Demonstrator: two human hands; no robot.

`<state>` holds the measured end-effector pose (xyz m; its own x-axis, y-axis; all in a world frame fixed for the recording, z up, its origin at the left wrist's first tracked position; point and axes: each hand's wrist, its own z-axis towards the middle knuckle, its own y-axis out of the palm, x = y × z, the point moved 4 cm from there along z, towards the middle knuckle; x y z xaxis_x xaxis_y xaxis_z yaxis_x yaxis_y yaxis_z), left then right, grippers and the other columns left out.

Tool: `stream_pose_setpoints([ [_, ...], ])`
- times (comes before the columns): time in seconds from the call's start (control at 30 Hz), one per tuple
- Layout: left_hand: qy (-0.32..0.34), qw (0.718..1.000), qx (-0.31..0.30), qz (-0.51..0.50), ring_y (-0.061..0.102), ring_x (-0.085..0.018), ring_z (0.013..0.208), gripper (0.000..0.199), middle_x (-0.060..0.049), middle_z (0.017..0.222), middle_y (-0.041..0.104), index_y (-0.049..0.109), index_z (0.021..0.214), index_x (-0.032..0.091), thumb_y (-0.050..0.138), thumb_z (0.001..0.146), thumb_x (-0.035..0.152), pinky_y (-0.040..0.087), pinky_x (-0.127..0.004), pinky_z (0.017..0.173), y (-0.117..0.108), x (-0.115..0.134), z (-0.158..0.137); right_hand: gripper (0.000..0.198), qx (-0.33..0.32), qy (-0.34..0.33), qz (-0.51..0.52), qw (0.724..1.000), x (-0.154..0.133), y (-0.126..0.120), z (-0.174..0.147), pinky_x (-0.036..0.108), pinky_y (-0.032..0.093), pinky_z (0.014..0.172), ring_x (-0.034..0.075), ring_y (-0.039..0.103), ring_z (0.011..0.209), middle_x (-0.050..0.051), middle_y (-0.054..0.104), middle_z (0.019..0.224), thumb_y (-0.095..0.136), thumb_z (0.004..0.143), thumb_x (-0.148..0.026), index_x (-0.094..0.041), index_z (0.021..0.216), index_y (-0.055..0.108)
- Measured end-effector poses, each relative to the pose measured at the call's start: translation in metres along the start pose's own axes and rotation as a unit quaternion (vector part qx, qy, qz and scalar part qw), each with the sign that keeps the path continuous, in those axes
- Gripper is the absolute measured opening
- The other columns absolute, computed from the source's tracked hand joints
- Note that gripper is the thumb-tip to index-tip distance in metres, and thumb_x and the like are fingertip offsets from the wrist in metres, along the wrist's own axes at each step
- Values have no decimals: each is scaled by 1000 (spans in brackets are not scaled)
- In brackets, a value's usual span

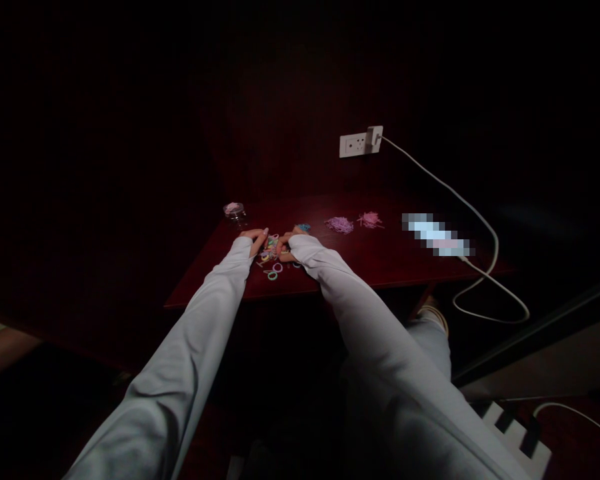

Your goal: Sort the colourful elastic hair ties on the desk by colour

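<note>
A loose pile of small multicoloured hair ties (269,256) lies near the front of the dark red table. At the left edge of the pile is my left hand (253,237), its fingers stretched toward the pile and apart. My right hand (286,246) is on the pile's right side with fingers bent inward; whatever is between them is too small to make out. A green ring-shaped hair tie (273,275) and a lilac one (278,267) lie in front of the hands. Just beyond my right hand is a small blue heap (304,227), partly hidden.
A purple heap (340,225) and a pink heap (370,219) sit to the right. A clear jar (235,212) with pink contents stands back left. Farther right lies a blurred-out bright device (436,235), its white cable (443,181) running to a wall socket (355,144).
</note>
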<state>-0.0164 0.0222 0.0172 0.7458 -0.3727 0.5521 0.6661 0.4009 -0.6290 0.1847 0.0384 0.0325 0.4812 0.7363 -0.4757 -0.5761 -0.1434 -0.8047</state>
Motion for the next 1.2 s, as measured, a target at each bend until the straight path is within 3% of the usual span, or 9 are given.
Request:
stream_pose_setpoints([
  [0.17,82,996,-32,-14,58,-19,74,42,-3,84,69,65,78,23,63,102,58,51,-32,74,-5,16,-3,7,26,30,54,998,0,-6,7,36,40,103,22,57,107,0,75,92,87,83,-22,-24,89,85],
  [0.27,89,995,-49,-23,55,-17,72,37,-3,92,70,66,85,23,69,99,57,50,-30,70,-4,20,-6,8,54,42,66,995,-2,-8,10,39,38,108,23,54,109,0,73,93,88,84,-28,-24,91,85],
  [0.7,88,995,-50,0,62,-21,79,43,-4,80,67,65,77,23,56,108,52,51,-33,78,1,15,-1,17,70,79,99,989,9,-3,12,41,38,109,24,57,114,0,75,97,86,91,-42,-26,96,82],
  [1.2,80,996,-44,-6,59,-21,79,47,-3,79,64,58,74,24,54,105,59,50,-34,81,3,10,1,12,84,95,84,988,18,-3,11,42,47,111,27,62,120,2,81,102,79,95,-26,-27,103,88],
])
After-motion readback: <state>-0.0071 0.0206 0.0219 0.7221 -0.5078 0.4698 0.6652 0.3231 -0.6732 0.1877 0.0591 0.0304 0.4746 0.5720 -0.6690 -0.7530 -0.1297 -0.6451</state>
